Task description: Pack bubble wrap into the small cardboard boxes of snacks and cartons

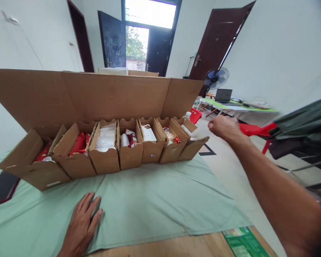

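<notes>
My left hand point(81, 223) lies flat on the pale green cloth point(155, 203), fingers stretched out, holding nothing. My right hand point(223, 128) is reached out to the right end of a long cardboard box point(104, 160), just beyond its last compartment point(191, 144). The fingers are curled away from me, so I cannot see whether they hold anything. The box is split into several small compartments holding red packets point(79, 142), bubble wrap point(105, 137) and white packets point(148, 132). Its long lid flap point(96, 96) stands upright behind.
A dark flat object point(2, 187) lies at the cloth's left edge. A green printed sheet point(243, 242) sits on the wooden table's front right corner. A fan point(216, 78), a laptop point(223, 95) on a green table and red chairs point(256, 129) stand to the right. A dark door point(112, 39) is open behind.
</notes>
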